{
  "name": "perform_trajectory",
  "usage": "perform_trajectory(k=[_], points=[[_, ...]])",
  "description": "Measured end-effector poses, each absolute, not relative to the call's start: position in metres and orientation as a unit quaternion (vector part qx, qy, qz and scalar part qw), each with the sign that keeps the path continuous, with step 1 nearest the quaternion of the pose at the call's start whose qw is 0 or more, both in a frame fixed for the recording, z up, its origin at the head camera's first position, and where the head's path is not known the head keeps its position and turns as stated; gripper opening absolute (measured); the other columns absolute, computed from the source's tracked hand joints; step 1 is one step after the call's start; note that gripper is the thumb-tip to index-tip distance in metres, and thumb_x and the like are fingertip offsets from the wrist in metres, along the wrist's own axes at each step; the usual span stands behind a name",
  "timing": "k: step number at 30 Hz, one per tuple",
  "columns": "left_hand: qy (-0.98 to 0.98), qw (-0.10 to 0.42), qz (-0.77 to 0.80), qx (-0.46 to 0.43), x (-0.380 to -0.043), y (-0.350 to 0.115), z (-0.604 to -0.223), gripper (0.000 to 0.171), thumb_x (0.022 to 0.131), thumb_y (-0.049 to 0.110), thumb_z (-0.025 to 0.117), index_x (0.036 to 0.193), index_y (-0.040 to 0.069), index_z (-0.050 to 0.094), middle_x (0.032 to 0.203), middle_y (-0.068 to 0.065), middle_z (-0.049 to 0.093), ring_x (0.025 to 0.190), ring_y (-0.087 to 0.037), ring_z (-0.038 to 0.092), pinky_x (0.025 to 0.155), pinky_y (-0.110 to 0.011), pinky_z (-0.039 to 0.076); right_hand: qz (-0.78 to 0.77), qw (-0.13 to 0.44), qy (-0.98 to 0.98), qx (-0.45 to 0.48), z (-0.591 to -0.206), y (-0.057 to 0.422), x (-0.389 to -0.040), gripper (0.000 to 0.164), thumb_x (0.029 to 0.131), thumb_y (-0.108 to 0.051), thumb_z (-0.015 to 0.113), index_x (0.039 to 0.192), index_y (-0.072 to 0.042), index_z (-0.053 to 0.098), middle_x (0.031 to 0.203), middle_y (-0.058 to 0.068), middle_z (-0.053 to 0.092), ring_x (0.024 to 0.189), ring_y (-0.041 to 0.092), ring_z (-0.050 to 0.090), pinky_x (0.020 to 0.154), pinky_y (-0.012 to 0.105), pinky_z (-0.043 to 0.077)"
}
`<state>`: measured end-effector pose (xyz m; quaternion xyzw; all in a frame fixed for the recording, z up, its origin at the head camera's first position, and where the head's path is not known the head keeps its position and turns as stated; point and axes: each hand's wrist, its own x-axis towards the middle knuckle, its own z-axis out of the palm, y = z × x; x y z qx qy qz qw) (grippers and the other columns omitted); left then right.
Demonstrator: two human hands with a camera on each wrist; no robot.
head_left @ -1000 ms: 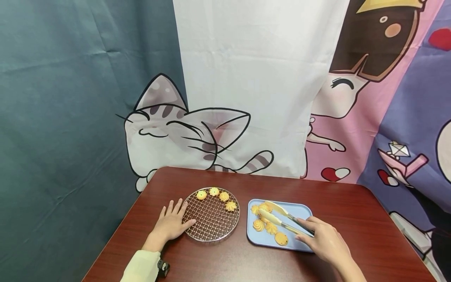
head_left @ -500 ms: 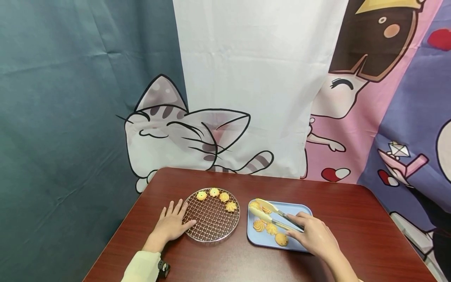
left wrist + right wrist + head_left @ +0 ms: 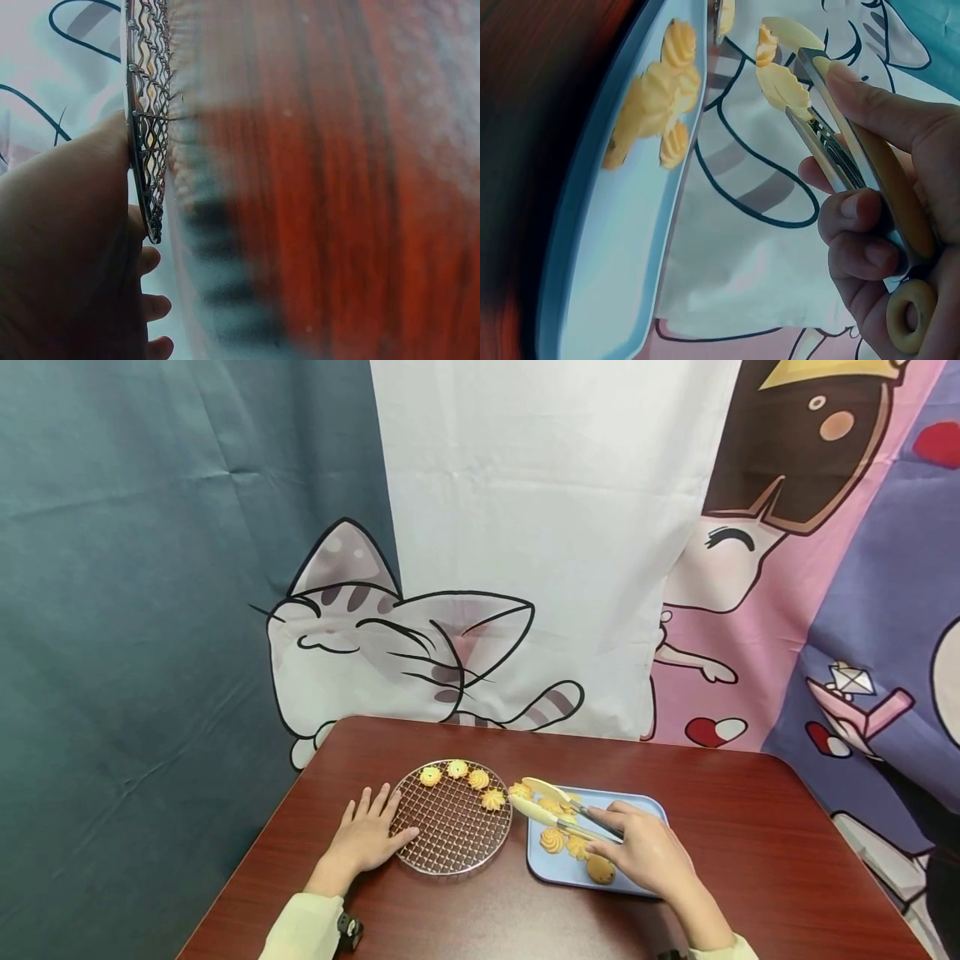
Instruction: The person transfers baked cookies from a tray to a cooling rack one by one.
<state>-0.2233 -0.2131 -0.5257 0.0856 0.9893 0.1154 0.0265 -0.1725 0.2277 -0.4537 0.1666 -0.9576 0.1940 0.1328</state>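
My right hand (image 3: 652, 852) grips a pair of tongs (image 3: 531, 810) with pale yellow tips. Between those tips sits a piped butter cookie (image 3: 766, 45), lifted above the left edge of the blue tray (image 3: 562, 878). Several other cookies (image 3: 552, 841) lie on that tray, some partly hidden by the tongs. To the left is a round wire rack (image 3: 450, 835), with several cookies (image 3: 478, 779) along its far right rim. My left hand (image 3: 360, 839) has its fingers spread, and its thumb and index finger touch the rack's left rim.
Rack and tray stand side by side on a reddish-brown wooden table (image 3: 465, 918), with a narrow gap between them. Behind the table hangs a printed curtain (image 3: 555, 527) with cartoon figures. A black wristband (image 3: 349, 931) is on my left wrist.
The tongs have gone from over the tray's cookies toward the left, closing on one cookie and raising it to the tray's left edge. My left hand and the rack have stayed in place.
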Motion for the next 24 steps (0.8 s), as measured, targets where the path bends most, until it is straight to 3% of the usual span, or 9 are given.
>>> perform_trajectory(k=[12,24], points=[[0.989,0.033,0.118,0.085,-0.223,-0.212,-0.523,0.084,0.098,0.062,0.051,0.157,0.005,0.036,0.165,-0.021,0.024,0.151,-0.051,0.016,0.119,-0.068,0.013,0.212,0.112,-0.954,0.18,-0.451,0.206,-0.183,0.051,0.076,-0.035,0.089,0.122,-0.018,0.077,0.091,-0.014,0.065,0.067,0.003,0.047,0.058,0.024,0.04],[0.989,0.033,0.119,0.086,-0.223,-0.213,-0.521,0.084,0.098,0.062,0.052,0.157,0.004,0.037,0.164,-0.022,0.025,0.15,-0.052,0.016,0.118,-0.069,0.013,0.202,0.116,-0.955,0.185,-0.452,0.188,-0.191,0.047,0.076,-0.034,0.09,0.12,-0.023,0.078,0.106,-0.01,0.071,0.079,0.009,0.063,0.064,0.033,0.05]])
